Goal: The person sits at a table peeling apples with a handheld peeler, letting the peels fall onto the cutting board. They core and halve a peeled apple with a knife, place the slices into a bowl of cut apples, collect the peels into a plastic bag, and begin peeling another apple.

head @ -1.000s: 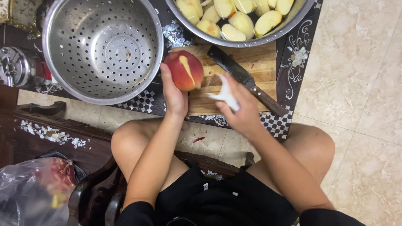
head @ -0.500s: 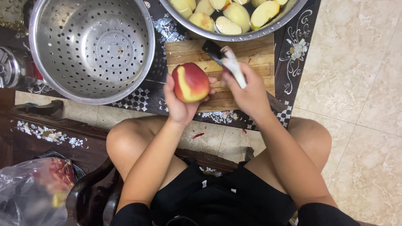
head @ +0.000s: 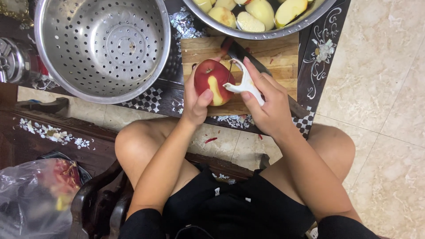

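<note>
Gripping a red apple (head: 212, 82), left hand (head: 197, 104); right hand (head: 265, 104) clasps white peeler (head: 243, 82), head pointing up-left.

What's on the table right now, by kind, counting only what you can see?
Metal colander: 1
Metal bowl of peeled apple pieces: 1
Wooden cutting board: 1
Red apple, part peeled: 1
White peeler: 1
Knife: 1
Total: 6

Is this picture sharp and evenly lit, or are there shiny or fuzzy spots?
Head view: even, soft light; the colander shows bright glare on its metal; the apple, the peeler and both hands, left hand and right hand, look sharp; the plastic bag in the lower left corner is dim and hazy.
</note>
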